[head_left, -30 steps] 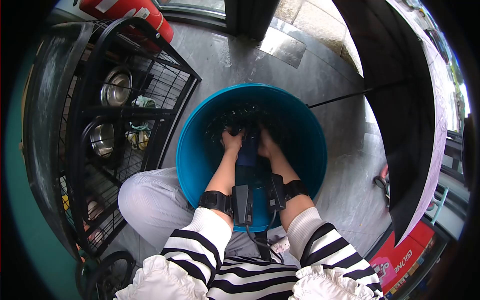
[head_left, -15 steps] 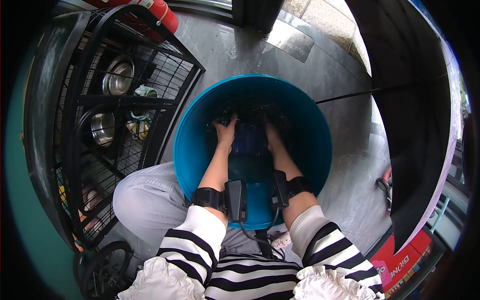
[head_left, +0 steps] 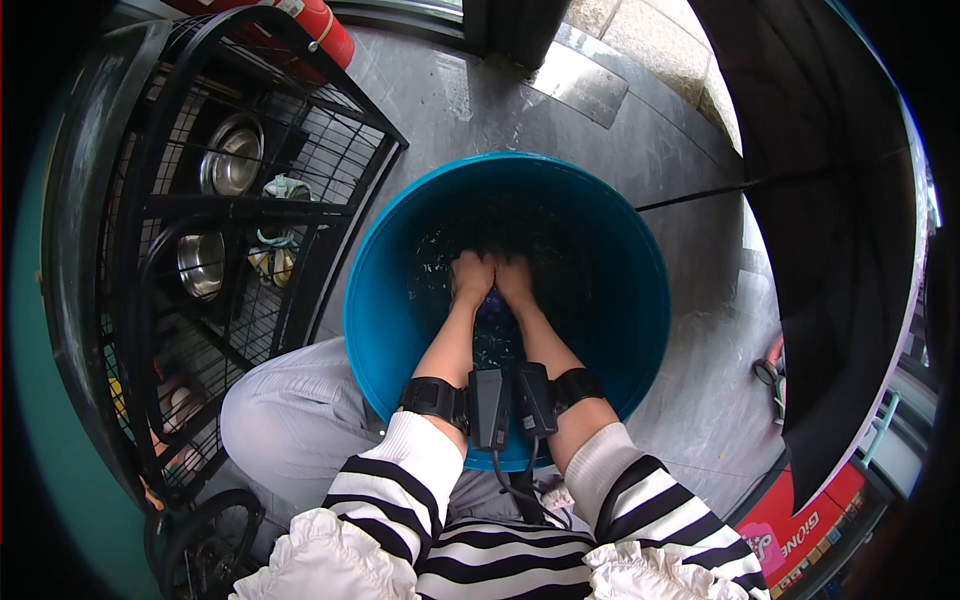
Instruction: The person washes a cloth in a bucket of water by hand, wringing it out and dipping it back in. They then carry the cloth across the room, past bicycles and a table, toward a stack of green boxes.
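Note:
A round blue tub [head_left: 625, 300] with dark water in it stands between my knees. Inside it, my left hand [head_left: 472, 275] and my right hand [head_left: 514, 278] are side by side, almost touching, with their fingers curled at the water. A dark blue cloth [head_left: 493, 306] shows just below and between them, mostly under water. Both hands look closed on something, but what the fingers hold is hidden. Black straps with box-shaped devices [head_left: 490, 408] sit on both forearms, with cables running down from them.
At the left stands a black wire cage [head_left: 250, 208] with metal bowls [head_left: 236, 158] and cloths inside. A red cylinder [head_left: 325, 38] is behind it. A large black umbrella [head_left: 825, 200] fills the right side, its thin shaft reaching the tub. Grey floor tiles [head_left: 430, 90] surround the tub.
My hands have come together from opposite sides of the blue cloth. Their fingers, spread on the left hand before, are now curled. The forearm devices have moved closer together.

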Demonstrator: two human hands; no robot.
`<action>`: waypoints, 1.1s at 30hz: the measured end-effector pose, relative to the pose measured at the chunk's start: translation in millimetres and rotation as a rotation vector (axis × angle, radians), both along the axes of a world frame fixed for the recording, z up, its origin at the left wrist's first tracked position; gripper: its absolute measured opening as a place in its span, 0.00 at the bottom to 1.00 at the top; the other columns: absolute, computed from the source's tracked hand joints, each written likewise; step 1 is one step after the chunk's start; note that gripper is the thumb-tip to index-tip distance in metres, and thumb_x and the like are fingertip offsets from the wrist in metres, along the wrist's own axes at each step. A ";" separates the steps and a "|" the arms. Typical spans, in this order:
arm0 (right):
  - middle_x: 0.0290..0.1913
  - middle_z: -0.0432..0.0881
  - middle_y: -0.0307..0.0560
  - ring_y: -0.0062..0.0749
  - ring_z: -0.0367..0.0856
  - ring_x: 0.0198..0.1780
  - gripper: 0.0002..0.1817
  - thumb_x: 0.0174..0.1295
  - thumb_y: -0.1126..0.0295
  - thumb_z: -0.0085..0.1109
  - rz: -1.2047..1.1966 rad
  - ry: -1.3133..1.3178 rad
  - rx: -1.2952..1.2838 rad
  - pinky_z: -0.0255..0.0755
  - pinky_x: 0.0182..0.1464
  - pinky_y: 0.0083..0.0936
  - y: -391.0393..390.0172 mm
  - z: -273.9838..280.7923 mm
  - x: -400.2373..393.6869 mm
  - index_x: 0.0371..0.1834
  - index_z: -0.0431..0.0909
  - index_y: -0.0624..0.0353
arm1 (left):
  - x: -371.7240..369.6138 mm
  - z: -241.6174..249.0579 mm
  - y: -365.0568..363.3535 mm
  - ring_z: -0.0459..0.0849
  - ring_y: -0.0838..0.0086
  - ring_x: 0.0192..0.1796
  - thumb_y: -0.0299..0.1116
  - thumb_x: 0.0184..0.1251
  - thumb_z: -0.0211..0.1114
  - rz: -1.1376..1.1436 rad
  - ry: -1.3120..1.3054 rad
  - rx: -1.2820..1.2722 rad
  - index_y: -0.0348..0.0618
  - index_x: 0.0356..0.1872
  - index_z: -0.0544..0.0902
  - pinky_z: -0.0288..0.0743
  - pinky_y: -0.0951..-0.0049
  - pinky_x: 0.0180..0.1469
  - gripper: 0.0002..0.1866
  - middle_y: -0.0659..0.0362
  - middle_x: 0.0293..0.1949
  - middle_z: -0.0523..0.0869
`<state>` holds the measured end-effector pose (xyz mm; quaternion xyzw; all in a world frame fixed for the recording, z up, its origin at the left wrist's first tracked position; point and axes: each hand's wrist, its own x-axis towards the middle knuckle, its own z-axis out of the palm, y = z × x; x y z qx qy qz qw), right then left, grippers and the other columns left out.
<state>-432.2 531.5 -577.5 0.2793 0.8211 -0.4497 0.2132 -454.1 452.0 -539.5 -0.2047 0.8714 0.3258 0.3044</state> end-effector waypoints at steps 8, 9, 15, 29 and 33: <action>0.47 0.66 0.63 0.51 0.63 0.51 0.24 0.56 0.55 0.33 0.288 -0.028 0.180 0.56 0.53 0.33 18.2 17.7 0.1 0.44 0.68 0.64 | -1.5 -3.6 -6.0 0.70 0.52 0.47 0.47 0.56 0.44 0.027 -0.117 -0.081 0.39 0.46 0.68 0.62 0.60 0.49 0.23 0.42 0.43 0.72; 0.50 0.64 0.62 0.49 0.61 0.54 0.24 0.56 0.56 0.32 0.100 -0.090 0.095 0.54 0.54 0.32 18.9 18.8 -2.2 0.46 0.67 0.62 | -1.0 -8.4 -4.6 0.69 0.51 0.49 0.47 0.57 0.43 0.232 -0.116 -0.048 0.39 0.50 0.64 0.61 0.60 0.50 0.25 0.41 0.44 0.71; 0.52 0.62 0.63 0.48 0.59 0.55 0.26 0.57 0.54 0.30 0.095 0.154 -0.038 0.52 0.56 0.31 2.2 -9.7 14.0 0.48 0.65 0.64 | 26.0 -36.3 6.2 0.65 0.46 0.50 0.47 0.57 0.43 0.069 0.022 0.114 0.41 0.55 0.57 0.58 0.59 0.53 0.28 0.40 0.47 0.68; 0.38 0.72 0.64 0.55 0.70 0.42 0.23 0.55 0.56 0.34 0.206 -0.047 0.088 0.61 0.47 0.39 6.8 7.3 8.8 0.32 0.75 0.65 | 9.8 6.3 -0.6 0.72 0.48 0.42 0.44 0.55 0.46 -0.144 0.027 -0.028 0.30 0.32 0.75 0.66 0.61 0.45 0.22 0.38 0.36 0.73; 0.42 0.70 0.63 0.52 0.68 0.46 0.22 0.56 0.58 0.32 0.176 -0.187 0.142 0.59 0.50 0.36 10.4 12.3 -2.2 0.39 0.72 0.64 | 0.2 0.4 -2.0 0.66 0.50 0.51 0.47 0.56 0.44 0.115 -0.084 0.032 0.34 0.45 0.69 0.59 0.63 0.52 0.25 0.39 0.46 0.68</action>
